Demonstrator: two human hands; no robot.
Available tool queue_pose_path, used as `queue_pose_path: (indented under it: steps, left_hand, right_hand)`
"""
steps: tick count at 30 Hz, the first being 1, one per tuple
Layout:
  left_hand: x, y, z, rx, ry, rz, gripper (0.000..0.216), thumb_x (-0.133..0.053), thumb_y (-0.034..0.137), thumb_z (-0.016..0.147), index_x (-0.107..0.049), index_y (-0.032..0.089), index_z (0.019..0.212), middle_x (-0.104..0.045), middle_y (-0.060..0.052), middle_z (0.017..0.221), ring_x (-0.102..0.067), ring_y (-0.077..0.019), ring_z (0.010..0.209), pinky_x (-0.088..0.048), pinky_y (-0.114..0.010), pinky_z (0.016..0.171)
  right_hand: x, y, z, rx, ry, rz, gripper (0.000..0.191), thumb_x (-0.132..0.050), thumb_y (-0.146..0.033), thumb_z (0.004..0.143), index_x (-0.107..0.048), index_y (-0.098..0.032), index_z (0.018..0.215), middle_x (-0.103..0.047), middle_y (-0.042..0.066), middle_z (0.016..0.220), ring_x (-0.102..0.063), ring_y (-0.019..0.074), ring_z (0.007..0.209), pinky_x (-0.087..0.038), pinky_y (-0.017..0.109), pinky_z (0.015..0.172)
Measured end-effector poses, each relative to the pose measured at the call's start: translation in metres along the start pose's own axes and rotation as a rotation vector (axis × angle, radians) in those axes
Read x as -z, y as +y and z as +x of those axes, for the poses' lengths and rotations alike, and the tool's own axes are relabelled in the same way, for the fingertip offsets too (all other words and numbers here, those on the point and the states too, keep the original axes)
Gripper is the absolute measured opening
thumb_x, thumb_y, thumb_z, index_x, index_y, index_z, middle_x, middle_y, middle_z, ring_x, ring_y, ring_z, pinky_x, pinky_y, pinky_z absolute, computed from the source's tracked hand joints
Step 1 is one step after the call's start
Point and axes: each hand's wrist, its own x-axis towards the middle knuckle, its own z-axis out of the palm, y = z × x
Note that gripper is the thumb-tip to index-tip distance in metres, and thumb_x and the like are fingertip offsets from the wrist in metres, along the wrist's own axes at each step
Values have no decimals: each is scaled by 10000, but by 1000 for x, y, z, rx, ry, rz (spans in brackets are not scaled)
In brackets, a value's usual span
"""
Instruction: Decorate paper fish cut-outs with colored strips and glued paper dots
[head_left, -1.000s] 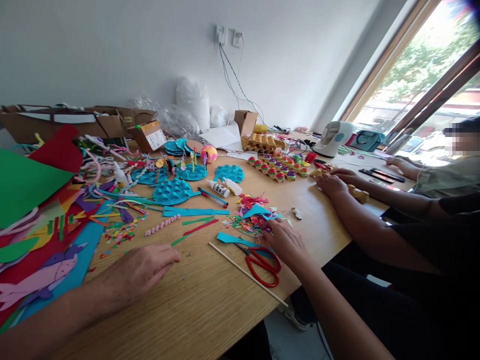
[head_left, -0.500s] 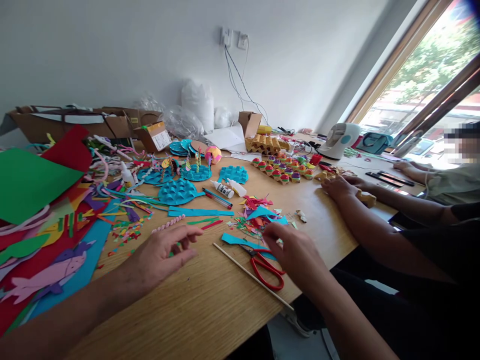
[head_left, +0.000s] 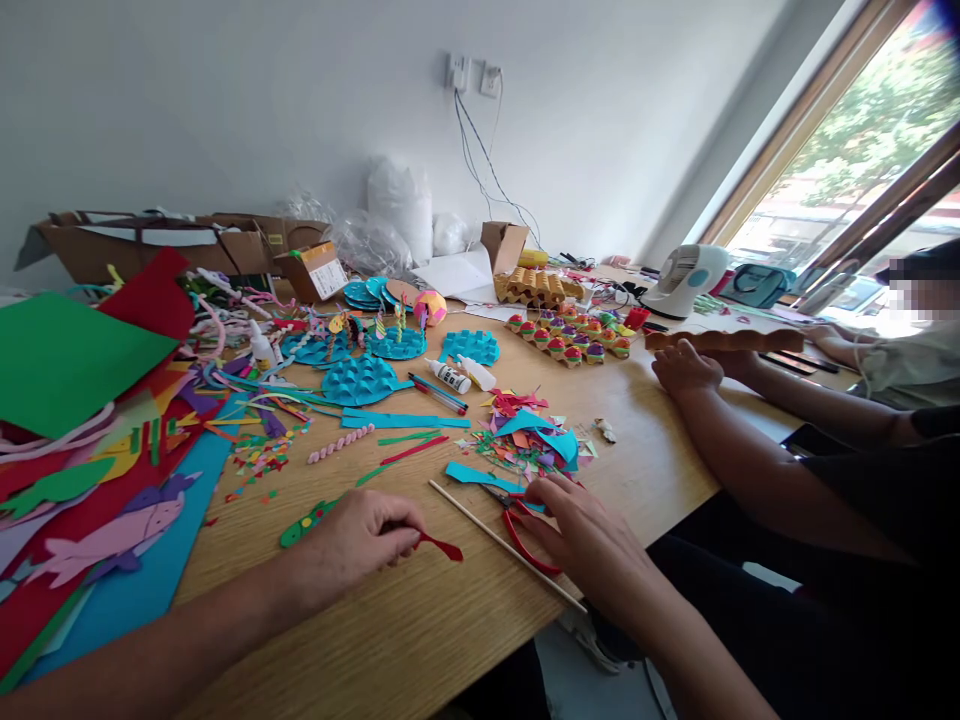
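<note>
My left hand (head_left: pixel 349 545) rests on the wooden table (head_left: pixel 420 620), fingers pinched on a small red paper shape (head_left: pixel 439 546). A green paper piece with dots (head_left: pixel 306 522) lies just left of that hand. My right hand (head_left: pixel 581 530) lies over the red-handled scissors (head_left: pixel 525 535), fingers curled on the handles. A thin wooden stick (head_left: pixel 506 545) runs between my hands. A pile of coloured paper scraps (head_left: pixel 529 435) sits just beyond my right hand.
Coloured paper sheets (head_left: pixel 67 370) and a pink paper fish (head_left: pixel 112 535) cover the left. Blue egg-tray pieces (head_left: pixel 364 380), glue bottles (head_left: pixel 450 376) and painted egg-tray pieces (head_left: pixel 574 335) lie mid-table. A neighbour's hands (head_left: pixel 686 370) hold a brown cardboard strip (head_left: pixel 724 340). Another person sits far right.
My left hand has drawn back toward me and closed on a red paper shape. My right hand has come down onto the scissors. The neighbour has lifted a cardboard strip.
</note>
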Motion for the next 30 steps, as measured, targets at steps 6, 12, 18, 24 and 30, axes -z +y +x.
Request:
queue_pose_path:
  steps: [6, 12, 18, 24, 30]
  left_hand:
    - [15, -16, 3, 144, 71, -249, 194, -545, 338, 649, -531, 150, 695, -533, 35, 570, -505, -101, 505, -375, -193, 468]
    - [18, -17, 1, 211, 80, -304, 238, -566, 372, 606, -478, 162, 675, -529, 47, 540, -489, -85, 470, -343, -168, 416]
    - [21, -17, 0, 171, 112, -245, 235, -569, 381, 611, -505, 158, 651, -453, 62, 526, -436, -78, 471, -327, -167, 408]
    - [20, -15, 2, 155, 115, -319, 212, -558, 359, 640, -497, 158, 672, -466, 56, 568, -431, -74, 487, -325, -173, 429]
    - [19, -10, 4, 177, 138, -390, 238, -564, 381, 654, -469, 166, 692, -433, 73, 529, -403, -62, 447, -269, -158, 390]
  right_hand:
    - [-10, 15, 9, 8, -132, -192, 167, -448, -218, 825, -589, -147, 877, -615, 107, 893, -570, 208, 804, -372, 266, 664]
    - [-7, 13, 18, -18, -146, -251, 248, -397, -271, 846, -603, -134, 828, -640, 132, 820, -588, 227, 738, -353, 279, 601]
    - [0, 32, 19, -10, -132, 46, 158, -462, -261, 771, -585, -167, 741, -585, 29, 638, -512, 147, 578, -323, 243, 517]
    - [-5, 42, 17, -43, -242, 728, 232, -531, -319, 703, -573, -142, 847, -521, -20, 642, -471, 101, 558, -355, 220, 511]
    - [5, 33, 0, -212, -276, 1033, 304, -638, -425, 657, -503, -155, 699, -384, -82, 507, -317, 34, 411, -229, 174, 392]
